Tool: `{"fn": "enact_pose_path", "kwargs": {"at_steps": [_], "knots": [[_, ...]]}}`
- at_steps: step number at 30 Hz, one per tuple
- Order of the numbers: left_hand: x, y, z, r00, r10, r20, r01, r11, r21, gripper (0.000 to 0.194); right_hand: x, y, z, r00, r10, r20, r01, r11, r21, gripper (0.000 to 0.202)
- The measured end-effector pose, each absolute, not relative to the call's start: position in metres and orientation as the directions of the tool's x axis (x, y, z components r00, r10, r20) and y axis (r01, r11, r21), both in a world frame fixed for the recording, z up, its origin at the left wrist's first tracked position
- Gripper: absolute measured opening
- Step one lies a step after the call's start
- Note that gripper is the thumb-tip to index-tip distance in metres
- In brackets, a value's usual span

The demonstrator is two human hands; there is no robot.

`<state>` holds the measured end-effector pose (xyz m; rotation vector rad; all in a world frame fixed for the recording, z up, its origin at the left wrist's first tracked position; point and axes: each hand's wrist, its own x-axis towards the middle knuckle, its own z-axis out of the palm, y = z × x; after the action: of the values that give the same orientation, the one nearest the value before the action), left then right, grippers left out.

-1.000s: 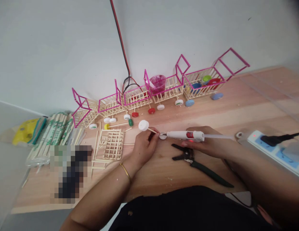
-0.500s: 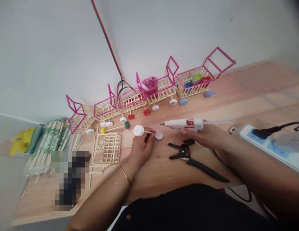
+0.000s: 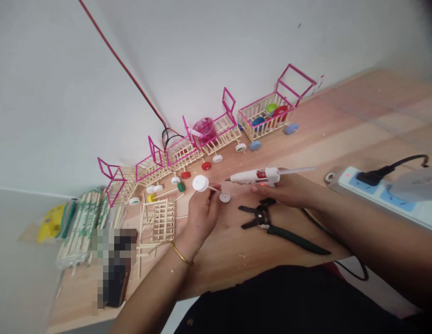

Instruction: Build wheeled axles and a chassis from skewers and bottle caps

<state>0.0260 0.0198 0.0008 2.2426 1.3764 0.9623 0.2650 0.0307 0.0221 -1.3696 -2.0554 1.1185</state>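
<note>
Between the fingers of my left hand is a thin wooden stick with a white bottle cap on its near-left end. A second white cap, its hollow side up, is by the stick's other end; whether they touch I cannot tell. My right hand is wrapped round a white glue gun, its nozzle pointing left, just above and right of the second cap. A clear glue stick pokes out of the gun's back. Dark green-handled cutters lie below the gun.
Stick carts with pink rims and cap wheels line the wall. A stick frame lies left of my left hand, near packs of sticks and a blurred-out dark object. A power strip is at the right.
The view has shifted and turned a little, so the carts sit further left. My left hand still holds the stick and my right hand the glue gun, with little movement between them.
</note>
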Motion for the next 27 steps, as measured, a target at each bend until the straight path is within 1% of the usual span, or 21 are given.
{"fn": "enact_pose_path", "kwargs": {"at_steps": [3,7,9,13,20,24,27], "knots": [[0.028,0.024,-0.007,0.313,0.861,0.401,0.646,-0.503,0.574,0.013,0.266,0.032,0.016,-0.441,0.897,-0.016,0.547,0.255,-0.797,0.039],[0.028,0.024,-0.011,0.348,0.844,0.409,0.656,-0.53,0.537,0.013,0.265,0.032,0.01,-0.292,0.956,0.028,0.666,0.224,-0.712,0.033],[0.027,0.023,-0.011,0.343,0.852,0.397,0.663,-0.518,0.54,0.012,0.265,0.031,0.009,-0.242,0.969,0.051,0.687,0.208,-0.696,0.033],[0.025,0.022,-0.01,0.356,0.855,0.377,0.658,-0.515,0.549,0.011,0.267,0.03,0.012,-0.266,0.962,0.055,0.672,0.226,-0.705,0.035],[0.025,0.023,-0.014,0.375,0.864,0.336,0.662,-0.503,0.556,0.012,0.269,0.032,0.005,-0.308,0.946,0.1,0.672,0.291,-0.681,0.035],[0.026,0.024,-0.014,0.377,0.86,0.342,0.661,-0.509,0.551,0.012,0.268,0.032,0.005,-0.312,0.947,0.077,0.68,0.28,-0.678,0.034],[0.026,0.024,-0.014,0.382,0.861,0.337,0.665,-0.509,0.546,0.011,0.268,0.032,0.004,-0.301,0.949,0.091,0.68,0.281,-0.678,0.034]]}}
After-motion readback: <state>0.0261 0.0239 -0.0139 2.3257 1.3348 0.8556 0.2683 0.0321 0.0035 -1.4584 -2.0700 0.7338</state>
